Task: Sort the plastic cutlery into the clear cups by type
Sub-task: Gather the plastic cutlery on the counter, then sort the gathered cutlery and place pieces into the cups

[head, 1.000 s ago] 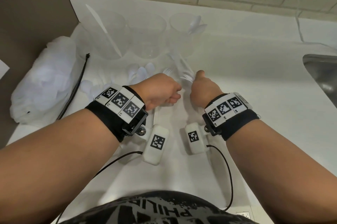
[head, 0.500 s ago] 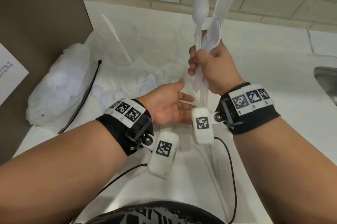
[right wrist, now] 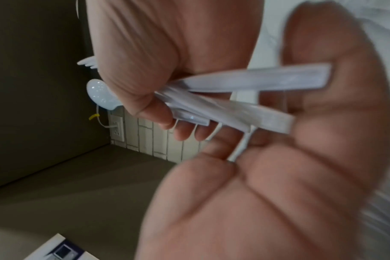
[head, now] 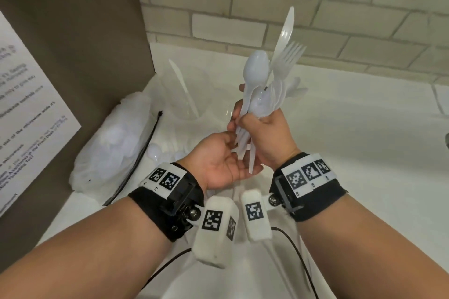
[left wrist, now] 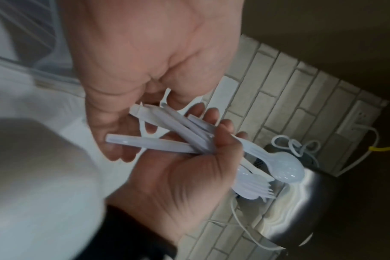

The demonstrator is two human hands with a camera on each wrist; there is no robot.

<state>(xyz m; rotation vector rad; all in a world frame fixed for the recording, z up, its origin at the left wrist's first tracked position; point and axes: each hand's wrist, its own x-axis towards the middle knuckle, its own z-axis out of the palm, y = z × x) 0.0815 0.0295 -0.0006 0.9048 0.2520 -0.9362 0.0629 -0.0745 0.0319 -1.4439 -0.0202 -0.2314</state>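
My right hand [head: 263, 132] grips a bundle of white plastic cutlery [head: 264, 94] upright above the counter; a spoon, a fork and a knife tip stick out of the top. My left hand [head: 224, 160] lies open, palm up, under the bundle, its fingers touching the handle ends. In the left wrist view the handles [left wrist: 178, 137] fan out between the left hand [left wrist: 145, 61] and the right hand [left wrist: 185, 176]. The right wrist view shows the handles [right wrist: 245, 84] against the left palm [right wrist: 267, 193]. A clear cup [head: 198, 106] at the back holds one knife [head: 182, 89].
Loose white spoons [head: 155, 152] lie on the white counter beside a plastic bag [head: 114, 143] and a black zip tie [head: 141, 155]. A brown panel with a paper notice [head: 29, 116] stands at the left. A brick wall runs behind, and a sink edge [head: 446, 139] shows far right.
Both hands were down on the counter at the cutlery. The right hand has lifted a bundle upright, and the left hand has opened and come under the handle ends.
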